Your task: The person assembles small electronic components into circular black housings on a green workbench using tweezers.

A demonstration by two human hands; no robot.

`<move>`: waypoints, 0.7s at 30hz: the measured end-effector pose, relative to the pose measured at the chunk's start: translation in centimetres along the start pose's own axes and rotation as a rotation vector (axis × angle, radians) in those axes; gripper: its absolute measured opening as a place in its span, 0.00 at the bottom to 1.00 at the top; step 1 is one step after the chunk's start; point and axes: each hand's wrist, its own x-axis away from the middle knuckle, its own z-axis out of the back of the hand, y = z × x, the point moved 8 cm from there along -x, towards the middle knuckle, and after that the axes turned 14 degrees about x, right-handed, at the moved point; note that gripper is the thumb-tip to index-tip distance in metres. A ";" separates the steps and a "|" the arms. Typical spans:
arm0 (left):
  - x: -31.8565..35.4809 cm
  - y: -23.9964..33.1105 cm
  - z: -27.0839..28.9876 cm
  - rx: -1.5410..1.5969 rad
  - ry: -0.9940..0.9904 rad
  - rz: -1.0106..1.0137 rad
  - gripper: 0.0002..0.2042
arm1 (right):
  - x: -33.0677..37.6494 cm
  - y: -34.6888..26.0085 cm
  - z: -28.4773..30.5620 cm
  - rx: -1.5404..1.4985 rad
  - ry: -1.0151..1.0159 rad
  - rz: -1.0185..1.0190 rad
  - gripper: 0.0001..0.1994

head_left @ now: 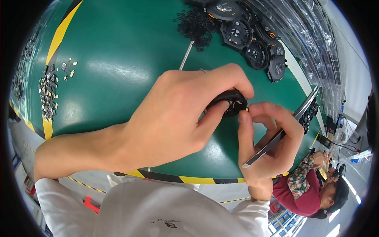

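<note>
My left hand (173,110) is closed round a black round watch case (236,103), its thumb and forefinger on the rim and small parts showing inside. Close against the case's right side, the thumb and forefinger of my right hand (272,138) pinch a tiny part with a yellow-gold end (247,109). Dark tweezers (272,144) lie across that same hand, tucked between the fingers and palm. Much of the case is covered by my left fingers.
Several black watch cases (237,33) stand at the far right, beside a heap of small black pieces (195,27). Small black-and-gold parts (48,93) lie at the left edge of the green table (118,43). Clear plastic trays (304,35) line the right. A co-worker (308,189) sits at lower right.
</note>
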 end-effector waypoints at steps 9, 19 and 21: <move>-0.1 0.0 -0.1 0.015 -0.039 0.033 0.16 | -0.3 0.7 -0.2 -0.063 -0.107 -0.165 0.20; -0.1 0.1 -0.3 0.030 -0.030 0.009 0.16 | -0.2 1.1 -0.3 -0.104 -0.137 -0.214 0.20; -0.1 0.1 -0.3 0.058 -0.028 0.021 0.16 | -0.3 1.1 -0.3 -0.113 -0.136 -0.209 0.20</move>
